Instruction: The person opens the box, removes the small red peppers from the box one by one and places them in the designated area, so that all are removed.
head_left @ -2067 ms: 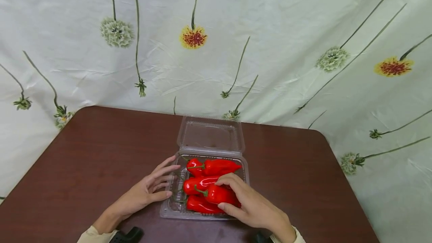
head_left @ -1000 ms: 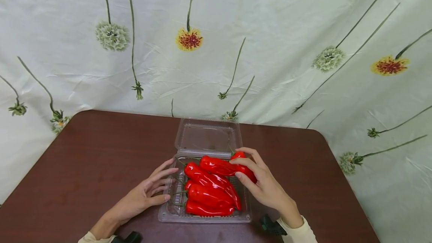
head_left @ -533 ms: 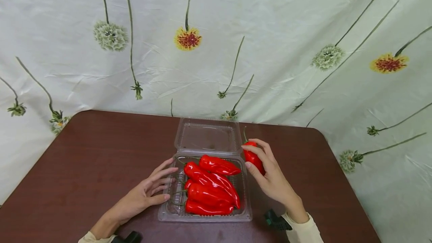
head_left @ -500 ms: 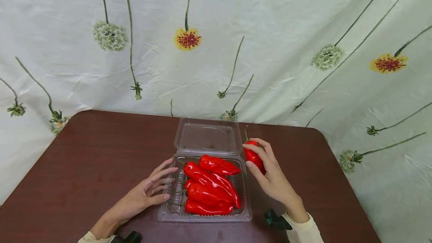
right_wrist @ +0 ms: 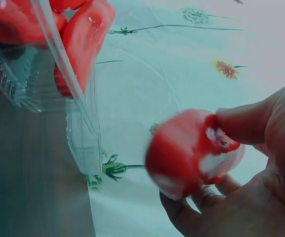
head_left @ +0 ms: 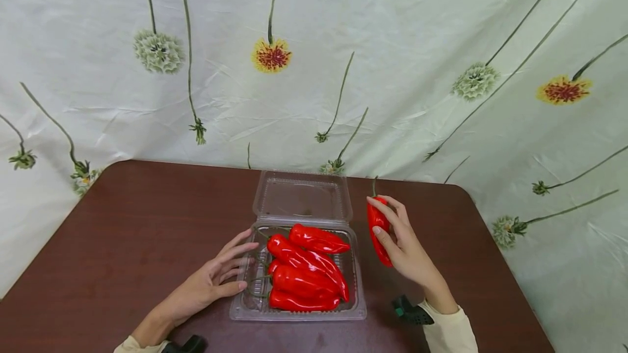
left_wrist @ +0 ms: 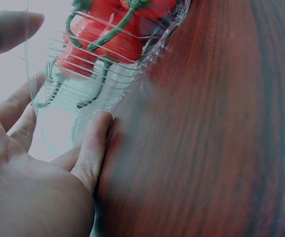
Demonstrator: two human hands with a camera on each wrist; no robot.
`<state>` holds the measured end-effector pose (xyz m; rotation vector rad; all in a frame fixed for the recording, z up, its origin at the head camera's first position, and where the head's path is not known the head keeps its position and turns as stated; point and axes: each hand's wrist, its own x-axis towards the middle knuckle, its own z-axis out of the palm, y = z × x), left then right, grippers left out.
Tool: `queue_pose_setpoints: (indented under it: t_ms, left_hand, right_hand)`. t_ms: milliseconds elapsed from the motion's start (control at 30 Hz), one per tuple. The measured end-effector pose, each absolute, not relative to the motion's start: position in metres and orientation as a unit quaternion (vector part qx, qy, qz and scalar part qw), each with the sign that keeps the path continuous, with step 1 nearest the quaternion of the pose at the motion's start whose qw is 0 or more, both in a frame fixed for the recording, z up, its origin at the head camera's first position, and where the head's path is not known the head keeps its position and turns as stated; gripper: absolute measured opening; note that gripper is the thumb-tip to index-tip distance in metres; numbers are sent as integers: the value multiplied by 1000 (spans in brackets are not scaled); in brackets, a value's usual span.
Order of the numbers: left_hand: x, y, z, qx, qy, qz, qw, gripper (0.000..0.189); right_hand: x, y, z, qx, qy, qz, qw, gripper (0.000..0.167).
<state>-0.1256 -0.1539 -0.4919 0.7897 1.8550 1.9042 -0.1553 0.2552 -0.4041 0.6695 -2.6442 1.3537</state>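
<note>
A clear plastic clamshell box [head_left: 237, 312] lies with its lid folded back on the table. Several glossy red peppers [head_left: 304, 283] with green stems fill its base. To the right of the box, my right hand [head_left: 402, 236] grips one red pepper [head_left: 378, 227], thumb on one side and fingers on the other, its stem pointing away from me. In the right wrist view that pepper [right_wrist: 179, 153] is seen end-on and slightly blurred. My left hand [head_left: 208, 282] rests against the box's left side with its fingers spread and fairly straight; green stems [left_wrist: 115, 32] show beside it in the left wrist view.
The dark brown wooden table [head_left: 162, 217] reaches back to a pale cloth [head_left: 314, 86] printed with flowers. The clear lid [head_left: 303, 198] lies flat behind the base. A dark wrist device [head_left: 412, 312] sits by my right sleeve.
My right hand first moved among the peppers in the box, then lifted one out over the right side. It has since carried it further right, turning it lengthwise. The left hand stays put.
</note>
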Motion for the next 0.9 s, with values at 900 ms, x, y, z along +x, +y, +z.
queue_pose_setpoints:
  t_ms: [900]
  left_hand:
    - [-124, -154, -490, 279, 656, 676, 187, 66]
  right_hand:
    - [-210, 267, -433, 127, -862, 488, 45, 54]
